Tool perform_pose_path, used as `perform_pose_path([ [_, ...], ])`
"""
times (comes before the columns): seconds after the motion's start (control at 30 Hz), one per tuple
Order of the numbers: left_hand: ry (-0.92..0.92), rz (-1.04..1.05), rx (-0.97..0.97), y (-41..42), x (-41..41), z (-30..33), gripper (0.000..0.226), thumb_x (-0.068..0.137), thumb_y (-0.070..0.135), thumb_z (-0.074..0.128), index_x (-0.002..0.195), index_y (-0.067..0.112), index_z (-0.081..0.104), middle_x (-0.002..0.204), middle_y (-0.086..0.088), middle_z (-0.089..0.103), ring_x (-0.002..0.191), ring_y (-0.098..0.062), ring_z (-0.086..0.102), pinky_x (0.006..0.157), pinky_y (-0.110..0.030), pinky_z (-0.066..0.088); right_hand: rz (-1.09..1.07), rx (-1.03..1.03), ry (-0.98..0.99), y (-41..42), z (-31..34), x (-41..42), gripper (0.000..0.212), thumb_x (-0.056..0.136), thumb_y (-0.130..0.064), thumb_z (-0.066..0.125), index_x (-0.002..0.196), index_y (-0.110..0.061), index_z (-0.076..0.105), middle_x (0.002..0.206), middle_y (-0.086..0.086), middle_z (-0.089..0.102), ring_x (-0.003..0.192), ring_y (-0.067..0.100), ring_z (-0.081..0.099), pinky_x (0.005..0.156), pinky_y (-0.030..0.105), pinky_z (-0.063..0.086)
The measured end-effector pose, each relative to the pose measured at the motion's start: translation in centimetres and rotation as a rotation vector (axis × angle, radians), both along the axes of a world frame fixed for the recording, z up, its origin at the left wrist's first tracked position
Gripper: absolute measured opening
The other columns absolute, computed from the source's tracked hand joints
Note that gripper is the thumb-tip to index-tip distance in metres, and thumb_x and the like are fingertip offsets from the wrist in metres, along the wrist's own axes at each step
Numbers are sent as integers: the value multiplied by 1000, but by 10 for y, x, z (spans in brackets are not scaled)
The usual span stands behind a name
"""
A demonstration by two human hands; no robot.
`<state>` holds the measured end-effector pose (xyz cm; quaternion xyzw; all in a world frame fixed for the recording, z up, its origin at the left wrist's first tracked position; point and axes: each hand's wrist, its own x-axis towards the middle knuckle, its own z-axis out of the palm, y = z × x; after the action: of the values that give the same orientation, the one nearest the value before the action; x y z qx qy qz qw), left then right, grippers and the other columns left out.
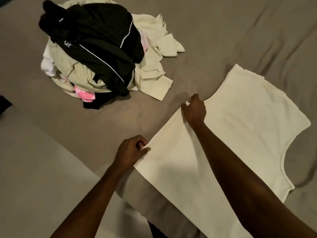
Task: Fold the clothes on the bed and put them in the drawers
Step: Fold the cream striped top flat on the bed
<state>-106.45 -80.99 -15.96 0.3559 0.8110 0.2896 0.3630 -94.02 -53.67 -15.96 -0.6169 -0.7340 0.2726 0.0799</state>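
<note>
No drawer shows from where I look; the only thing bearing anything is the bed [214, 31], its grey-brown sheet creased toward the far right. On it, at the far left, sits the pile of clothes [96, 48]: black garments with thin white piping and small white logos heaped on top, cream pieces spilling out beneath and to the right, a bit of pink patterned fabric poking out at the near edge and a scrap of white at the left. The near edge of the bed runs on a slant from the left side down toward my body, with a paler surface below it. Between the pile and my hands lies an open stretch of bare sheet, and more bare sheet lies beyond the shirt to the far right. The cream sleeveless shirt [240, 127] lies spread flat on the near right part of the bed, well apart from the pile, smooth and unpatterned, with a curved armhole cut into its right edge and its near end running under my right forearm. My left hand [132, 152] pinches the shirt's left edge, fingers curled over the fabric. My right hand [194, 109] grips that same edge farther along, knuckles up, fingers tucked round the cloth.
</note>
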Motion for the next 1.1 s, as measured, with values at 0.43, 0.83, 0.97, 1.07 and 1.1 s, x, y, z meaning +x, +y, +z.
perform_pose_path([
  [0.43, 79, -56, 243, -16, 140, 62, 25, 72, 11, 80, 88, 27, 69, 79, 12, 61, 65, -10, 59, 61, -29, 53, -293, -149, 483, -3, 65, 146, 15, 75, 2, 69, 86, -7, 65, 69, 12, 70, 49, 17, 64, 57, 37, 60],
  [0.83, 85, -175, 91, -41, 261, 7, 29, 75, 16, 71, 102, 25, 66, 88, 15, 54, 67, -3, 55, 63, -27, 54, -362, -264, 482, -16, 7, 268, 21, 75, 3, 81, 84, -6, 65, 64, 8, 63, 51, 28, 60, 59, 36, 51],
  [0.97, 81, -144, 74, -36, 275, 7, 37, 74, 7, 70, 106, 24, 64, 88, 16, 51, 71, -8, 58, 67, -33, 55, -369, -248, 504, -10, 1, 277, 28, 74, 3, 83, 92, -9, 66, 76, 8, 65, 55, 28, 62, 62, 40, 55],
  [1.07, 71, -101, 55, -28, 284, 9, 42, 74, 3, 72, 106, 27, 63, 86, 16, 50, 72, -8, 56, 68, -27, 52, -352, -247, 535, -5, 2, 281, 28, 72, -4, 84, 93, -14, 68, 81, 10, 66, 59, 28, 63, 63, 39, 55],
  [1.1, 68, -96, 45, -26, 287, 10, 41, 74, 3, 73, 106, 27, 63, 87, 16, 50, 72, -7, 56, 68, -27, 52, -339, -247, 537, -4, 0, 282, 26, 72, -6, 83, 91, -15, 69, 81, 9, 66, 61, 28, 63, 64, 39, 56],
])
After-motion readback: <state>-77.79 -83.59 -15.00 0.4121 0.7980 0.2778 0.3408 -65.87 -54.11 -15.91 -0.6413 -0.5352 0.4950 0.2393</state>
